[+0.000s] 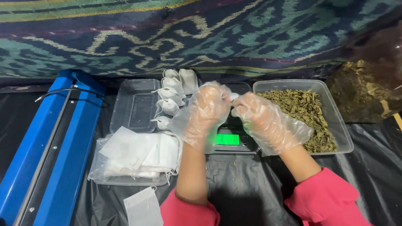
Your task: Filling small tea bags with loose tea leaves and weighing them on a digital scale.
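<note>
Above the small digital scale [229, 136], my gloved left hand [201, 113] and right hand [268, 123] pinch one small white tea sachet [233, 96] together; it looks light, soft and tearable, best held at its top edge.
</note>
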